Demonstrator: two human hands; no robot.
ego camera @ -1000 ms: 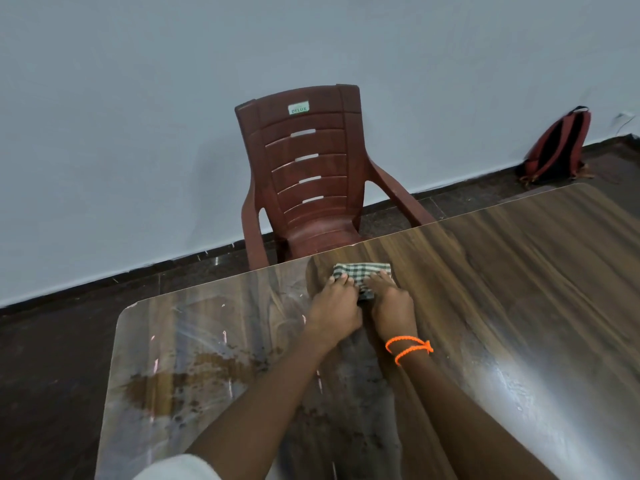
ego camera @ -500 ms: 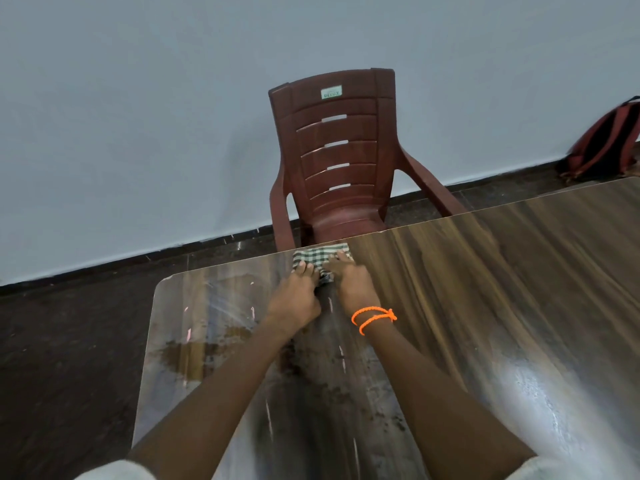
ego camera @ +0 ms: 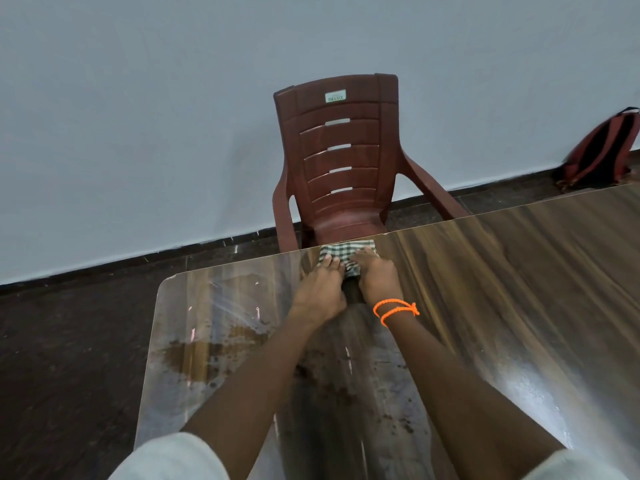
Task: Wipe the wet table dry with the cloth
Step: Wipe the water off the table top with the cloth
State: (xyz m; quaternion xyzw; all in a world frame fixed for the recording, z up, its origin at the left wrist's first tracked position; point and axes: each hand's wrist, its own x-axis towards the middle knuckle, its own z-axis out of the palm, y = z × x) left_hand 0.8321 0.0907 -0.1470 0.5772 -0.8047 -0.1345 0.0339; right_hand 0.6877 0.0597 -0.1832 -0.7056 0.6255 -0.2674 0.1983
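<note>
A folded green-and-white checked cloth (ego camera: 343, 252) lies at the far edge of the wooden table (ego camera: 519, 289), just in front of the chair. My left hand (ego camera: 320, 289) and my right hand (ego camera: 375, 280) press side by side on its near half, fingers flat on the fabric. An orange cord is tied round my right wrist. Water shows as a brown puddle (ego camera: 204, 355) and scattered drops on the table's left and near parts.
A maroon plastic chair (ego camera: 343, 161) stands against the table's far edge, facing me. A red-and-black backpack (ego camera: 602, 150) leans on the wall at the right. The table's left rounded corner (ego camera: 166, 284) is close to the wet patch.
Both hands have pushed the cloth away from me, from a short way inside the table to its far edge by the chair. The view has shifted with my head.
</note>
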